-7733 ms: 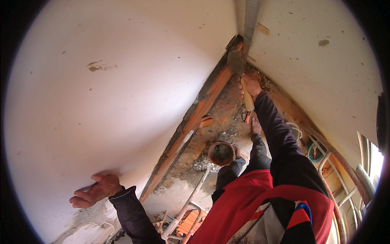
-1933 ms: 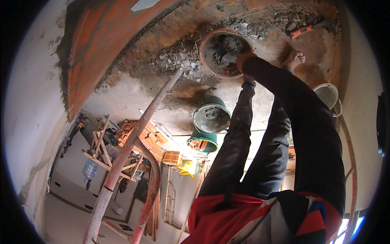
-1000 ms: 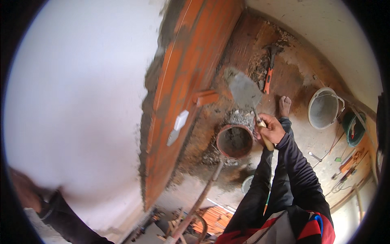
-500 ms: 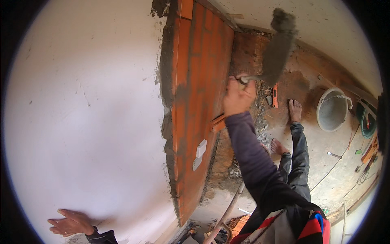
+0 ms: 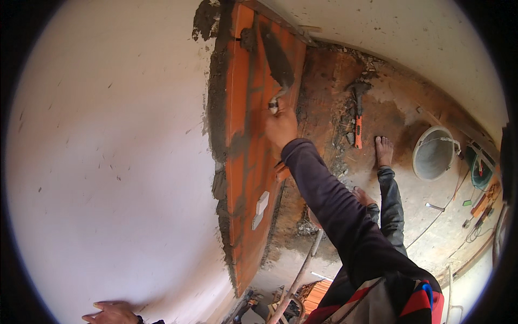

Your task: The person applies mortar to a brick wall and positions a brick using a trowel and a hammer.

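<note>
My right hand point(image 5: 281, 127) is closed round the handle of a trowel point(image 5: 277, 56). The trowel's dark blade points up along the orange brickwork point(image 5: 242, 183), near its top. Beside the blade, a lump of wet grey mortar point(image 5: 247, 39) sits on the bricks; whether the blade touches the wall I cannot tell. At the lower left edge, my left hand point(image 5: 114, 314) holds nothing and has its fingers apart, over the white plastered wall point(image 5: 124, 178). Rough mortar point(image 5: 220, 97) borders the bricks along that wall.
A hammer point(image 5: 358, 116) with an orange handle lies on the dirty floor by rubble. To the right stand a grey bucket point(image 5: 433, 154) and a green container point(image 5: 480, 167). White pieces point(image 5: 261, 208) rest against the brickwork. A pole point(image 5: 299, 283) leans near my body.
My right hand has swung the trowel left, from above the floor to the brickwork. The lump at the blade's tip is gone from it, and mortar shows on the bricks. My left hand sits lower.
</note>
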`<state>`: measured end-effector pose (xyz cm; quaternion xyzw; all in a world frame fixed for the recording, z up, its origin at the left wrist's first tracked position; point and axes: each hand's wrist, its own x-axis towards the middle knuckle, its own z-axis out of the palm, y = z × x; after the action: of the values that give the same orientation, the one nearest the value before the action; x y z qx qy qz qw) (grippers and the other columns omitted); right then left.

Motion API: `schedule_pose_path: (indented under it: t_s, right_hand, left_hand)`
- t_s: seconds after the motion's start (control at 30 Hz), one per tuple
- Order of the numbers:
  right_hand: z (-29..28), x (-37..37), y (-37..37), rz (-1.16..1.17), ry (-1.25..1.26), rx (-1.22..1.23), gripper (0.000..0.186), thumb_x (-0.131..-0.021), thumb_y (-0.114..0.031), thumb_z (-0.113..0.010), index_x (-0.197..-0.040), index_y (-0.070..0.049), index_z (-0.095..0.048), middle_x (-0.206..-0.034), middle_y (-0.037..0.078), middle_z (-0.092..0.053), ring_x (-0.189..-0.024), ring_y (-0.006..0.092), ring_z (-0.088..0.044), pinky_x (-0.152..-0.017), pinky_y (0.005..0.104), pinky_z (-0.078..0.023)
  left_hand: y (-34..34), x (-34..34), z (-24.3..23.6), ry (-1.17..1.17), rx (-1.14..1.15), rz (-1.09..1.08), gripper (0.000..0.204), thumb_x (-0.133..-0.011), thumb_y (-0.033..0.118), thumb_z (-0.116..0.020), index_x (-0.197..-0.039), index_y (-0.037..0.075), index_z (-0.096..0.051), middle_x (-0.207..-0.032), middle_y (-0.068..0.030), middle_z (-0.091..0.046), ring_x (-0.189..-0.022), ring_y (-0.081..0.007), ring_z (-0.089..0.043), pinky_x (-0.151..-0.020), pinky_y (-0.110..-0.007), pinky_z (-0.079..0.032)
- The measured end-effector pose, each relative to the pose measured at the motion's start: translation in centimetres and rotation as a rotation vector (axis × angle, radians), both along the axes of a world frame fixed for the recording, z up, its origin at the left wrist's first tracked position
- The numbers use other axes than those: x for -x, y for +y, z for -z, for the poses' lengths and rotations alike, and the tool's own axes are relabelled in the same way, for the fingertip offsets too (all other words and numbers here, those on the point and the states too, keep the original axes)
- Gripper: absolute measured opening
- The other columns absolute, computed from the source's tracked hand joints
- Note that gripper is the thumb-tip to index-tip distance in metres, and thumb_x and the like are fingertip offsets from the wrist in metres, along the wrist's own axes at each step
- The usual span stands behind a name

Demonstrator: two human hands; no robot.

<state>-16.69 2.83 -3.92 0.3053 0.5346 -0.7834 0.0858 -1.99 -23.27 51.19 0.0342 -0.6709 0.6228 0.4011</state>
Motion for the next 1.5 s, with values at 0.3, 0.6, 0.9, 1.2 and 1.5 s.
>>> schedule_pose_path:
  t_s: [0.3,0.6,0.9,1.2,1.5]
  right_hand:
    - [-1.1,-2.2,-2.5,-0.131,0.044,-0.087,0.011,-0.084,-0.007,-0.060,-0.090,-0.001,-0.053,-0.074,0.014,-0.057,-0.071,0.0279,-0.059,-0.066,0.0428,-0.047]
    - [-2.7,-4.6,4.8,-0.244,0.023,0.816,0.005,-0.086,-0.002,-0.056,-0.090,-0.006,-0.054,-0.072,0.000,-0.052,-0.056,0.0079,-0.049,-0.052,0.0252,-0.042]
    - [0.1,-1.0,-1.0,0.534,0.200,-0.441,0.007,-0.085,-0.002,-0.060,-0.091,-0.002,-0.056,-0.070,0.004,-0.056,-0.066,0.0116,-0.057,-0.060,0.0307,-0.046]
    - [-2.3,-2.7,-0.9,0.103,-0.006,0.150,0.009,-0.083,-0.005,-0.060,-0.090,-0.002,-0.056,-0.072,0.015,-0.058,-0.066,0.0299,-0.060,-0.061,0.0392,-0.046]
    - [-2.4,-2.9,-2.9,-0.049,0.091,-0.014,0.007,-0.082,-0.004,-0.060,-0.086,-0.001,-0.055,-0.069,0.013,-0.055,-0.064,0.0286,-0.058,-0.061,0.0407,-0.045]
  left_hand:
    - [-1.3,-0.9,0.1,-0.220,-0.231,0.215,0.065,-0.103,0.041,-0.042,-0.157,0.016,-0.016,-0.163,-0.0130,-0.010,-0.150,-0.0319,-0.010,-0.121,-0.044,-0.015]
    - [-0.9,-2.5,-1.0,-0.331,0.028,0.065,0.054,-0.103,0.030,-0.039,-0.151,0.008,-0.030,-0.155,-0.0285,-0.025,-0.143,-0.0470,-0.023,-0.116,-0.056,-0.023]
    - [-1.7,-1.6,-0.5,-0.356,-0.550,0.444,0.054,-0.106,0.033,-0.031,-0.153,0.006,-0.025,-0.159,-0.0198,-0.023,-0.147,-0.0357,-0.020,-0.119,-0.050,-0.019]
    - [0.7,-1.3,0.6,-0.219,-0.028,0.023,0.058,-0.106,0.032,-0.033,-0.154,0.003,-0.019,-0.161,-0.0106,-0.022,-0.147,-0.0257,-0.021,-0.120,-0.045,-0.018]
    - [0.4,-1.0,0.0,-0.260,0.044,0.064,0.061,-0.103,0.029,-0.045,-0.151,-0.004,-0.024,-0.157,-0.0195,-0.026,-0.143,-0.0345,-0.026,-0.118,-0.046,-0.024]
